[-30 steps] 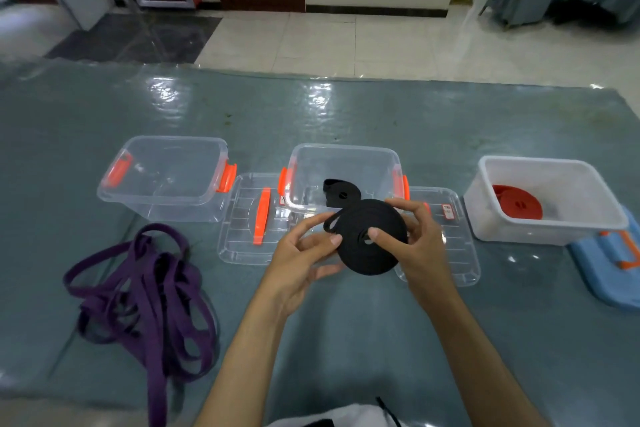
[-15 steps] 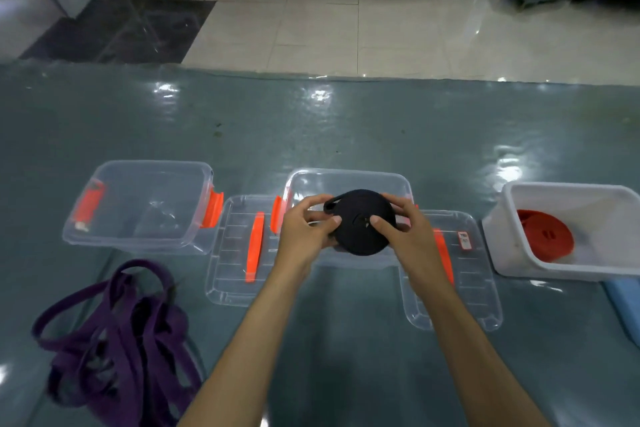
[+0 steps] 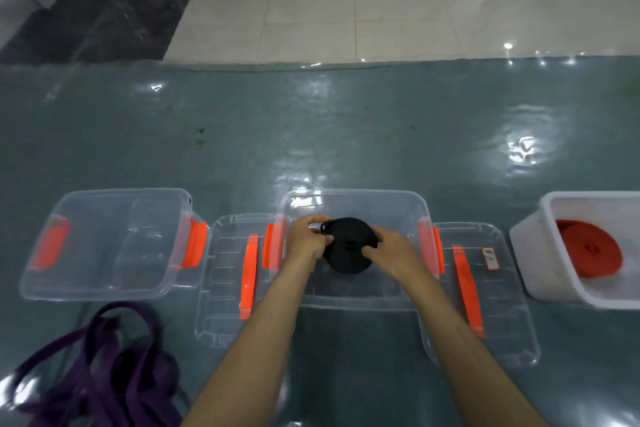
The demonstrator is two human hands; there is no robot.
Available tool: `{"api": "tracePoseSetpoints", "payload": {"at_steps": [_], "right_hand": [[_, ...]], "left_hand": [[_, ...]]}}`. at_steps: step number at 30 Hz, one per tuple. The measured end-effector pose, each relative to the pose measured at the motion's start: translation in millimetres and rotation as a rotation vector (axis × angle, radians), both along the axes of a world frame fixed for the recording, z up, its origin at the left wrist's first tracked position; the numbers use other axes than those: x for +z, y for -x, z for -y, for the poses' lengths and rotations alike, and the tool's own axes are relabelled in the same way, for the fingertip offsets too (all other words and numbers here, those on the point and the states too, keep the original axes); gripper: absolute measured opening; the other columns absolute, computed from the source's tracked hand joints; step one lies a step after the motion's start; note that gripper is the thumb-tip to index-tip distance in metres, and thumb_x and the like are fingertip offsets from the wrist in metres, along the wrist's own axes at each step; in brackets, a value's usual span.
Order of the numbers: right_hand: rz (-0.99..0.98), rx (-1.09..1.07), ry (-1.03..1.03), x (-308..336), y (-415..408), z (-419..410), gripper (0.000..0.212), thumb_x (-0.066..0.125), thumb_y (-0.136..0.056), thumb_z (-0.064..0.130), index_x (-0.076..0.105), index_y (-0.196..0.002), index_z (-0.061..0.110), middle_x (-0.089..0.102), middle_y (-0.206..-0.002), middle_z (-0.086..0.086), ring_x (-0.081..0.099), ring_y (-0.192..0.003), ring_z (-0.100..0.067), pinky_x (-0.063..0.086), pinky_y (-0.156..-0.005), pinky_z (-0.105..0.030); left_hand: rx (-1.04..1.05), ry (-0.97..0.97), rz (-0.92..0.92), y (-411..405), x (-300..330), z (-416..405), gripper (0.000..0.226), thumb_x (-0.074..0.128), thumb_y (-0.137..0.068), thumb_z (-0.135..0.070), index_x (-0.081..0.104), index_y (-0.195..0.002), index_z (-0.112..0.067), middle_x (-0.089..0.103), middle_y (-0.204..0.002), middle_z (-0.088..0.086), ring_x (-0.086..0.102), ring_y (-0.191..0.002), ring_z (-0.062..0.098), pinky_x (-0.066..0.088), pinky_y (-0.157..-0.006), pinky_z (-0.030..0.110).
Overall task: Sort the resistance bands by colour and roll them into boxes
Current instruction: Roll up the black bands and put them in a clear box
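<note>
A rolled black band [image 3: 348,246] is held over the inside of the middle clear box [image 3: 356,198]. My left hand [image 3: 306,239] grips its left edge and my right hand [image 3: 391,250] grips its right edge. A loose pile of purple bands [image 3: 104,364] lies on the table at the lower left. A rolled red band [image 3: 588,250] rests inside the white box [image 3: 540,253] at the right. The left clear box [image 3: 104,291] with orange handles holds nothing.
Two clear lids with orange strips lie flat: one [image 3: 221,288] between the left and middle boxes, one [image 3: 498,288] right of the middle box. The table has a shiny grey-green cover [image 3: 311,135]. Tiled floor lies beyond its far edge.
Both hands carried the black roll forward from above the table's near side to inside the middle clear box. The view tilted closer to the boxes.
</note>
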State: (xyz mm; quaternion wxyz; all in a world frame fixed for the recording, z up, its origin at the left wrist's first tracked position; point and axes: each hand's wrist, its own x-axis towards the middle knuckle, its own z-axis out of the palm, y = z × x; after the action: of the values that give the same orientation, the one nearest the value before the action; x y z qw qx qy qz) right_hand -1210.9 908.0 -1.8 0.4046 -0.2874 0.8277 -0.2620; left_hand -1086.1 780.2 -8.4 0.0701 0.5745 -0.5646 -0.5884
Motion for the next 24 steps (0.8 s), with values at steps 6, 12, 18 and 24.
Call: {"api": "tracePoseSetpoints", "payload": {"at_steps": [6,12,18,24], "right_hand": [[-0.038,0.011,-0.038,-15.4,-3.2,7.7,0.037,0.067,-0.089,0.012,0.071,-0.126,0.017,0.064,-0.121,-0.009,0.060,-0.111,-0.026,0.055,-0.092,-0.039],[-0.019,-0.071,-0.017,-25.2,-7.8,12.5,0.028,0.069,-0.092,0.019,0.071,-0.121,0.019,0.072,-0.101,0.000,0.063,-0.083,-0.014,0.040,-0.058,-0.014],[0.015,-0.060,-0.039,-23.6,-6.6,11.2,0.025,0.069,-0.092,0.022,0.067,-0.117,0.025,0.070,-0.106,0.000,0.067,-0.090,-0.018,0.051,-0.070,-0.030],[-0.127,0.022,0.019,7.8,-16.7,-5.1,0.041,0.069,-0.095,0.021,0.059,-0.134,0.017,0.062,-0.128,-0.008,0.063,-0.112,-0.025,0.054,-0.098,-0.042]], "left_hand": [[-0.024,0.053,0.058,6.3,-23.5,7.3,0.043,0.065,-0.089,0.021,0.075,-0.121,-0.004,0.074,-0.119,0.020,0.070,-0.104,0.031,0.058,-0.085,0.036],[-0.034,0.111,0.072,7.4,-30.8,6.5,0.044,0.071,-0.089,0.016,0.074,-0.128,-0.003,0.076,-0.123,0.014,0.071,-0.115,0.028,0.052,-0.092,0.026],[-0.025,0.173,0.098,7.3,-28.9,3.4,0.042,0.077,-0.087,0.010,0.074,-0.127,-0.002,0.077,-0.118,0.014,0.072,-0.114,0.028,0.055,-0.094,0.029],[-0.136,0.282,0.214,2.5,-19.6,0.3,0.039,0.083,-0.089,-0.008,0.069,-0.124,0.000,0.076,-0.115,0.017,0.072,-0.112,0.031,0.049,-0.086,0.028]]}}
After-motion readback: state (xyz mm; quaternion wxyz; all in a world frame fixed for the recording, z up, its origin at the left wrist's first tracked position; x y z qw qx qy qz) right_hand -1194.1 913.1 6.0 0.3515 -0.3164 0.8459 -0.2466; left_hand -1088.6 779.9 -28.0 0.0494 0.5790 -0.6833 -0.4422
